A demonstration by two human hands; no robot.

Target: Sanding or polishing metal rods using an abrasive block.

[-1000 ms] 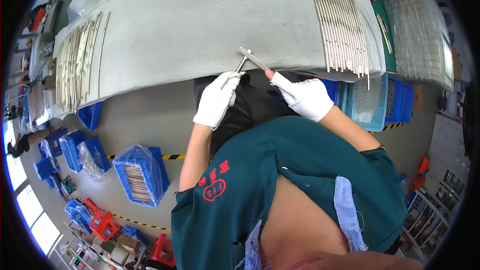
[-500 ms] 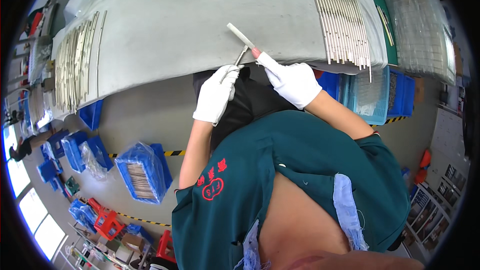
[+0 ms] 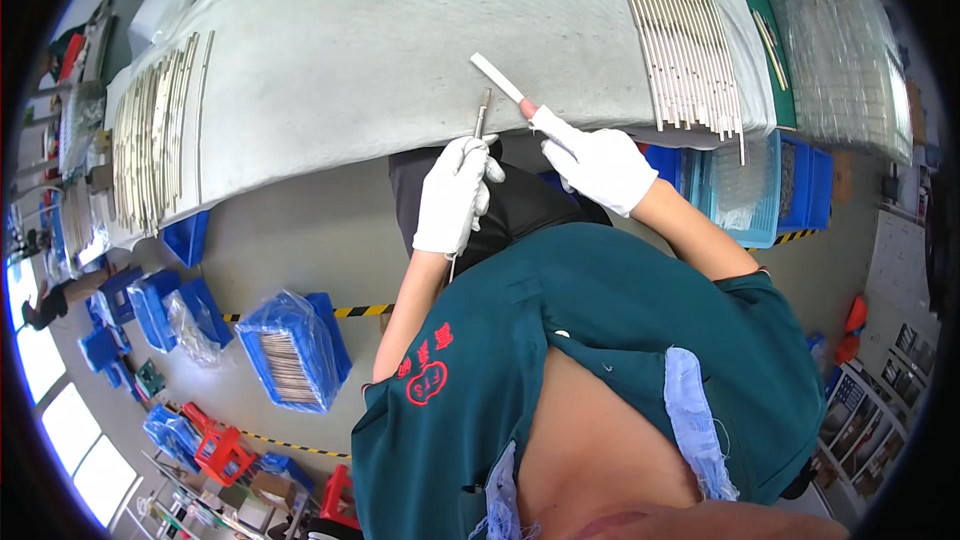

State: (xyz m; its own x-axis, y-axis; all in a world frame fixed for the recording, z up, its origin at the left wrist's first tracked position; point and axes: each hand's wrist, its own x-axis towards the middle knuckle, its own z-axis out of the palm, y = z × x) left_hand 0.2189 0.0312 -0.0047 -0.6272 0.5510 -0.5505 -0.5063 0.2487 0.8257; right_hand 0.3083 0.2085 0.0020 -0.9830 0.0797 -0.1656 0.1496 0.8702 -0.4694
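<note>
Both my hands wear white gloves at the near edge of a table covered in grey cloth. My left hand holds a thin metal rod upright, its tip over the cloth edge. My right hand pinches a flat white strip that points up and left onto the cloth. The strip and the rod tips are a little apart.
A row of several metal rods lies at the cloth's right end, another row at its left. Clear plastic trays sit far right. Blue bins with bagged parts stand on the floor below, with more bins under the table.
My right hand has moved the white strip up and away from the rod, onto the cloth. The left hand has raised the rod slightly and turned it upright.
</note>
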